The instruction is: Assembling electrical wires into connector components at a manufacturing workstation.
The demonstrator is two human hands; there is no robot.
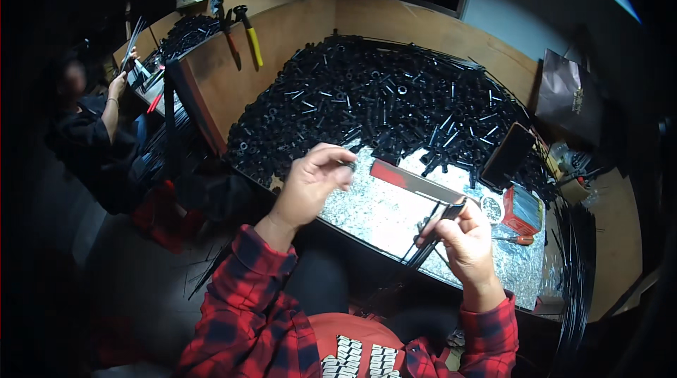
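Observation:
My right hand [465, 244] is closed around several thin black rods [421, 252], which slant down over the worktable's front edge. Further left, my left hand [307, 184] hovers above the bright table surface [360, 202]. Its fingers are curled toward the thumb and slightly blurred; a small dark bit shows at the fingertips, too small to name. Between and beyond my hands lies a flat bar [416, 182], red at one end and grey along the rest. Behind it rises a large heap of small black tubular parts [381, 96], some with shiny metal pins.
Right of my right hand are a white round container [492, 209], a red box [523, 212], an orange-handled screwdriver [520, 240] and long black rods [575, 258]. A dark phone-like slab [509, 156] leans on the heap. Yellow-handled pliers [252, 43] hang on the partition; a co-worker [99, 124] sits beyond.

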